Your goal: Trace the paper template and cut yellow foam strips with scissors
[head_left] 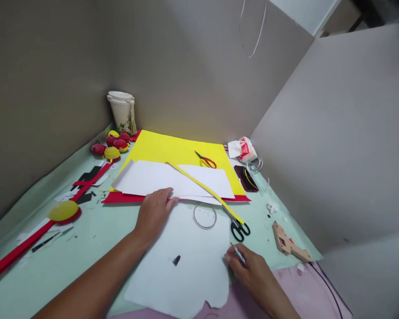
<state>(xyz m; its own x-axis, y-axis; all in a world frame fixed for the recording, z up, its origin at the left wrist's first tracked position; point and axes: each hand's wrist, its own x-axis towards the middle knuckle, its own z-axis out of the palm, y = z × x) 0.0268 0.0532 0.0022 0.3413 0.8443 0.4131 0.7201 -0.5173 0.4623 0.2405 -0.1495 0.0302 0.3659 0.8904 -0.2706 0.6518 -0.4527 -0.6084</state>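
My left hand (pixel 154 215) lies flat across the top edge of a white sheet (pixel 193 274), fingers stretched out beside other white paper pieces (pixel 149 175). Between the fingers of my right hand (pixel 252 266) is a light blue pen (pixel 240 255), held at the sheet's right edge. A thin round ring (pixel 205 228) rests on the upper part of the sheet, and a small black scrap (pixel 176 260) lies lower down. Black-handled scissors (pixel 238 231) are just beyond my right hand, partly under a long yellow strip (pixel 199 183).
Yellow sheet (pixel 173 146) over red at the back, with red-handled snips (pixel 208 161) on it. Glue gun (pixel 287 241) and phone (pixel 246 178) at right. White bucket (pixel 122 108), red-yellow pieces (pixel 112 153), red strip (pixel 36 235) with yellow disc (pixel 64 212) at left.
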